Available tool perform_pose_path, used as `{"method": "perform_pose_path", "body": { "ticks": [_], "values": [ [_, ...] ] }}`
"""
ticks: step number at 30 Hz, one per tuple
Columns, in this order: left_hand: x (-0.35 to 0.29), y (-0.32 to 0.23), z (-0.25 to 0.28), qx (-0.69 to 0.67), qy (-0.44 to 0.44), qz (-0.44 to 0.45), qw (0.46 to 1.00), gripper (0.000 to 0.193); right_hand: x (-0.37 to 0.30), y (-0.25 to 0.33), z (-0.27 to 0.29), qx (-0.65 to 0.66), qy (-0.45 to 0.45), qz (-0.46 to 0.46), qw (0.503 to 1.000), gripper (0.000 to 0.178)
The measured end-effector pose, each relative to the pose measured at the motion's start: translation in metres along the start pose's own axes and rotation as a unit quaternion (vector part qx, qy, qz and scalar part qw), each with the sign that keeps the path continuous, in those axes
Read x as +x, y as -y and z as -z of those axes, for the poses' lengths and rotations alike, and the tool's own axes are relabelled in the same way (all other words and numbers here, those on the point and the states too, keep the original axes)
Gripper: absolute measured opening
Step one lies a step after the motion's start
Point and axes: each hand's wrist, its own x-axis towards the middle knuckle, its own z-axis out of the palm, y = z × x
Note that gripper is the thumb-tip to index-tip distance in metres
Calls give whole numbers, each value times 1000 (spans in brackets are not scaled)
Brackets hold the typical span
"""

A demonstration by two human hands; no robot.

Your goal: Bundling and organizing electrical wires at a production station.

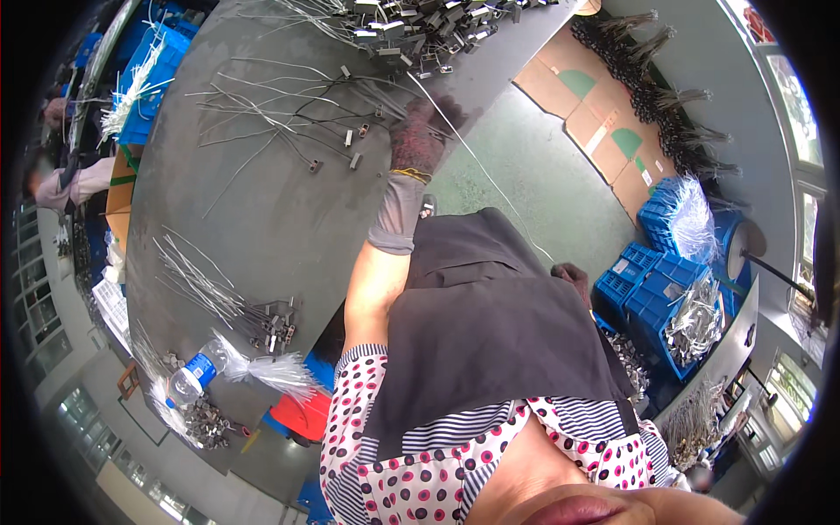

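My left hand (420, 133), in a dark reddish-grey work glove, is closed round a bunch of grey wires (378, 94) at the table's right edge. A long thin white strand (490, 179) runs from beside this hand down to my right hand (570, 276). That hand, gloved too and held low by my right side, is closed at the strand's end; its fingers are partly hidden. Next to my left hand, loose grey wires with small block ends (315, 164) lie spread on the grey table (254, 201).
A big heap of block-ended wires (420, 31) covers the table's far end. Nearer lie a wire bundle (210, 293), white strands (276, 372) and a plastic bottle (194, 376). Blue crates (647, 280) stand right, near flattened cardboard (595, 114). Another person (77, 182) is far left.
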Motion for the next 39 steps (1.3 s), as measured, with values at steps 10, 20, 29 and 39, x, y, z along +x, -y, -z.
{"method": "perform_pose_path", "body": {
  "ticks": [10,20,29,39],
  "values": [
    [-25,-33,37,25,-44,-164,985,27,18,-16,32,-31,-46,-22,998,33],
    [-92,-8,22,233,-46,-5,971,29,64,111,-73,29,78,44,996,33],
    [-104,-39,66,306,-116,-129,936,27,35,192,-171,-105,319,24,941,39],
    [-121,-45,64,425,-189,-83,881,47,44,293,-265,-44,324,100,940,64]
  ]
}}
